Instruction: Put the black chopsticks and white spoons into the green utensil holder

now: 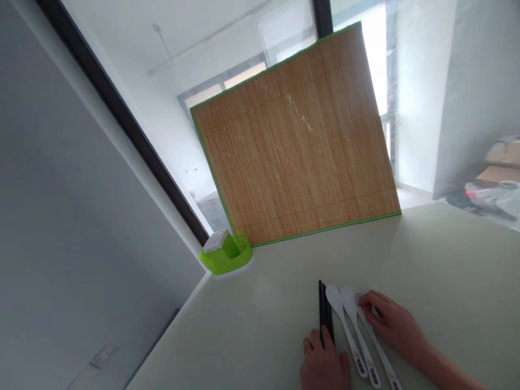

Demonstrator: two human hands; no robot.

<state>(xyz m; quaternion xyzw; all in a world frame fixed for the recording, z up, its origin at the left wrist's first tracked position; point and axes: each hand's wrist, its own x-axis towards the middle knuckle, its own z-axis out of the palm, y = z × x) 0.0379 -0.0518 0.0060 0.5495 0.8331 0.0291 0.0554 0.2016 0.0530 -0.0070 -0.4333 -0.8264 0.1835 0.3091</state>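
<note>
Three white spoons lie side by side on the pale table, bowls pointing away: the left spoon (344,319), the middle spoon (356,325) and the right spoon (377,346). Just left of them are black chopsticks (322,303), set lengthwise. My left hand (324,360) rests at the near end of the chopsticks, fingers apart and fingertips touching them. My right hand (392,322) pinches the right spoon at its bowl, thumb and index finger covering part of it.
A green and white holder (221,262) stands at the table's far left corner. A bamboo mat (296,141) with green edging stands upright against the glass behind the table (280,287). Boxes and bags (501,173) are beyond the glass at right.
</note>
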